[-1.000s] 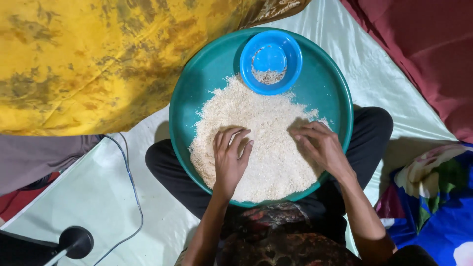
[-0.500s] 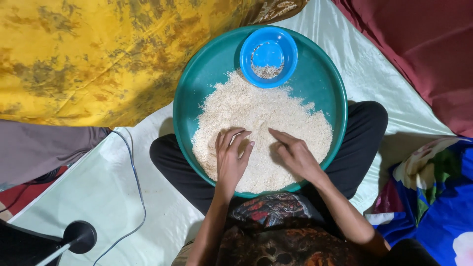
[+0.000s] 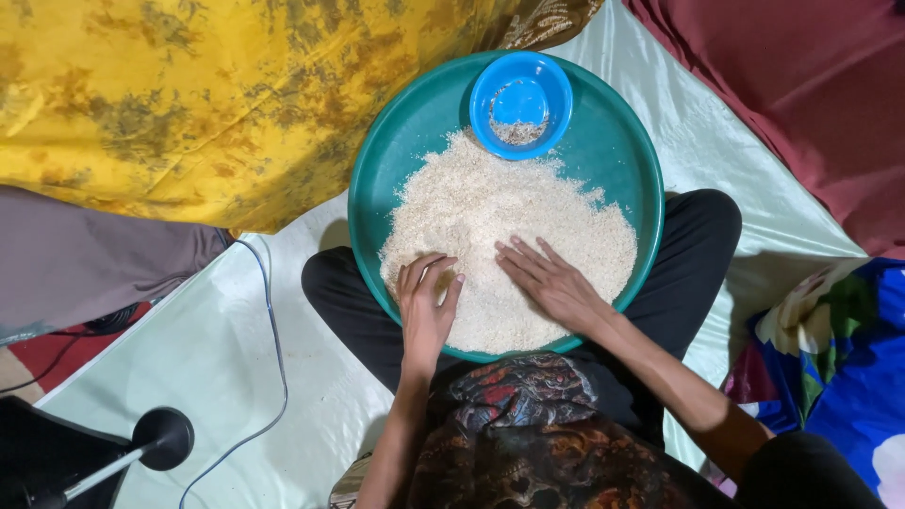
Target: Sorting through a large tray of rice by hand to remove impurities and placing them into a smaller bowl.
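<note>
A round teal tray [image 3: 622,141] rests on my crossed legs in black trousers, with a broad heap of white rice [image 3: 490,207] spread across it. My left hand [image 3: 426,303] lies flat on the near left part of the rice, fingers slightly apart. My right hand [image 3: 550,280] lies flat on the rice near the middle, fingers spread and pointing left. Neither hand holds anything. A small blue bowl [image 3: 520,102] with a few grains in it sits at the tray's far edge.
A yellow patterned cloth [image 3: 189,104] lies at the far left, a dark red cloth [image 3: 811,104] at the far right. A pale sheet [image 3: 217,377] covers the floor. A black stand base [image 3: 162,438] with a cable sits near left. Colourful fabric [image 3: 830,349] lies at right.
My right hand has slid left across the rice towards the middle of the tray, fingers now flat and spread. My left hand has stayed in place on the rice.
</note>
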